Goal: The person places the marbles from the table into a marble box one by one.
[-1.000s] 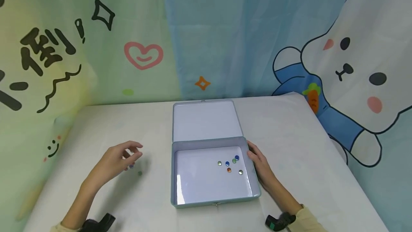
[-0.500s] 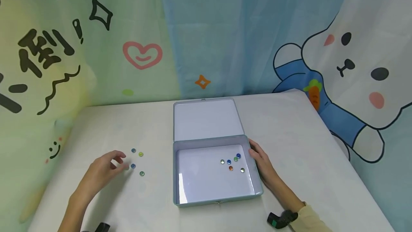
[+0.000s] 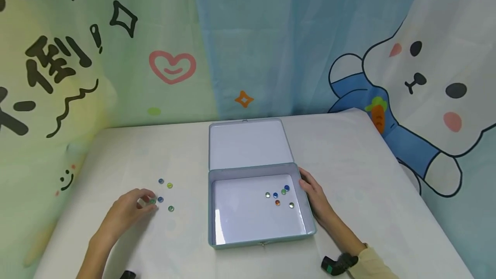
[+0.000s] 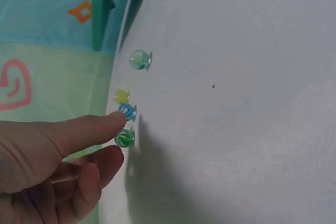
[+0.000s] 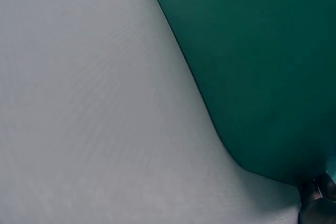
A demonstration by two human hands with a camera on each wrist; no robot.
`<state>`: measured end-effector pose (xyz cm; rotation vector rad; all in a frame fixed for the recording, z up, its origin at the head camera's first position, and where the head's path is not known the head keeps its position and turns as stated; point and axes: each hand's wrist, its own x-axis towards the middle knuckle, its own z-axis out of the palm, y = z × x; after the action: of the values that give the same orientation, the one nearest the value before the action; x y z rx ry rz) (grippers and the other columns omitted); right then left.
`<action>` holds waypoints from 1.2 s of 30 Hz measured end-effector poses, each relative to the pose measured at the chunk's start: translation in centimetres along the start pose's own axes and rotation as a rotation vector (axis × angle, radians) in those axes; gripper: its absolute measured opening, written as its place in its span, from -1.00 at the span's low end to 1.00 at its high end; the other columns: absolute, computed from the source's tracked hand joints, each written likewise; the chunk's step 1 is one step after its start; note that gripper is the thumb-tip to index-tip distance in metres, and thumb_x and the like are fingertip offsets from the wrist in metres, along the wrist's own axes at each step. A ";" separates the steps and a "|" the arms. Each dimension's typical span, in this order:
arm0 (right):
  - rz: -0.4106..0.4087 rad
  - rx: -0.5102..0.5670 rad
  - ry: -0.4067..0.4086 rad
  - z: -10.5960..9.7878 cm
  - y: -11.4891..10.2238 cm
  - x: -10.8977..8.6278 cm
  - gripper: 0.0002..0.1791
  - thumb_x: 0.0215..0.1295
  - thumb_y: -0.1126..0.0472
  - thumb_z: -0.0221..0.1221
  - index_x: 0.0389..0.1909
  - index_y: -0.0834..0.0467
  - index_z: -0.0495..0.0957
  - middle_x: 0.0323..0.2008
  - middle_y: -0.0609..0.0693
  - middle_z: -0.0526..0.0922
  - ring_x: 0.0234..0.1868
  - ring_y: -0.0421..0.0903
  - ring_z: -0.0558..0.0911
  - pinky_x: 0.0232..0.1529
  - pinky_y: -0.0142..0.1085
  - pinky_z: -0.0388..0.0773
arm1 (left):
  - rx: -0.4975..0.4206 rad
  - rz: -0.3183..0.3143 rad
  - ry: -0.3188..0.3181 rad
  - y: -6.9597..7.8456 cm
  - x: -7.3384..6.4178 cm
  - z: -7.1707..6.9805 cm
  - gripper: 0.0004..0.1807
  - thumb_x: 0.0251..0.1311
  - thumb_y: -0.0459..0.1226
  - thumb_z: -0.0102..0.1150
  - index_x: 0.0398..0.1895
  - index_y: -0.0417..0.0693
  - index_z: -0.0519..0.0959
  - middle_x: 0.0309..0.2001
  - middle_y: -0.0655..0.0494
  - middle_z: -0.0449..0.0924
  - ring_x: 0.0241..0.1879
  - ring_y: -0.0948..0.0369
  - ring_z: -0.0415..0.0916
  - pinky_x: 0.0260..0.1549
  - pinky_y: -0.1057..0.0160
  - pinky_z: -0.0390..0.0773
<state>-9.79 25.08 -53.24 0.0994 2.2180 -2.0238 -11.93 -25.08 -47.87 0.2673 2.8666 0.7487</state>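
My left hand (image 3: pixel 125 208) hovers at the left of the table, thumb and fingers apart around a green marble (image 4: pixel 125 138) on the white cloth. In the left wrist view the marble sits just beyond the fingertips, with no clear pinch. Close by lie two blue marbles (image 3: pixel 161 181), a yellow-green marble (image 3: pixel 169 185) and another green marble (image 3: pixel 171 209). My right hand (image 3: pixel 318 197) holds the right side of an open tin box (image 3: pixel 261 243), thumb at the rim. Several marbles (image 3: pixel 275 195) lie in the box's right half.
The box's lid (image 3: pixel 249 143) is folded back flat toward the rear of the white-covered table (image 3: pixel 182 150). A printed curtain (image 3: pixel 252 46) hangs behind. In the right wrist view, the box's green outer side (image 5: pixel 262 77) fills the right.
My left hand has moved back from over the marbles, then slightly toward them again, and a green marble now shows between its fingers. The right hand stays on the box.
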 end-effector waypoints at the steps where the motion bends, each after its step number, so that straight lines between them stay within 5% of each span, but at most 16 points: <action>1: 0.000 0.007 -0.003 0.1 0.0 0.0 -0.41 0.50 0.07 -0.15 0.48 0.15 0.06 0.46 0.21 0.13 0.37 -0.01 0.21 0.12 -0.70 0.26 | 0.005 -0.003 0.003 0.0 0.0 0.1 -0.72 0.07 -0.24 0.37 -0.14 -0.09 0.62 -0.29 0.11 0.66 -0.38 0.26 0.53 -0.42 0.31 0.46; 14: -0.004 0.019 -0.017 0.3 0.3 -0.1 -0.40 0.51 0.09 -0.16 0.49 0.16 0.03 0.48 0.23 0.09 0.45 0.12 0.13 0.12 -0.73 0.22 | -0.018 -0.067 -0.027 -0.2 -0.4 0.4 -0.78 0.10 -0.29 0.34 -0.16 -0.11 0.64 -0.27 0.08 0.67 -0.35 0.24 0.55 -0.45 0.33 0.46; 24: 0.009 -0.019 -0.006 -0.1 0.6 0.1 -0.39 0.51 0.03 -0.16 0.50 0.10 0.03 0.49 0.18 0.10 0.46 0.10 0.14 0.11 -0.73 0.22 | -0.079 0.001 0.054 0.7 -0.4 -0.8 -0.76 0.16 -0.31 0.30 -0.12 -0.21 0.62 -0.25 -0.03 0.66 -0.55 0.30 0.53 -0.64 0.39 0.48; 36: -0.012 -0.033 -0.016 -0.2 0.3 0.2 -0.40 0.51 0.04 -0.17 0.49 0.12 0.03 0.49 0.19 0.10 0.48 0.14 0.12 0.12 -0.73 0.19 | -0.179 0.057 0.117 2.3 -1.5 -1.3 -0.79 0.15 -0.28 0.34 -0.14 -0.07 0.65 -0.26 0.07 0.68 -0.49 0.36 0.55 -0.60 0.37 0.54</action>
<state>-9.94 25.31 -53.57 0.0662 2.2467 -1.9854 -10.47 -23.99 -45.46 0.2906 2.8850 1.0585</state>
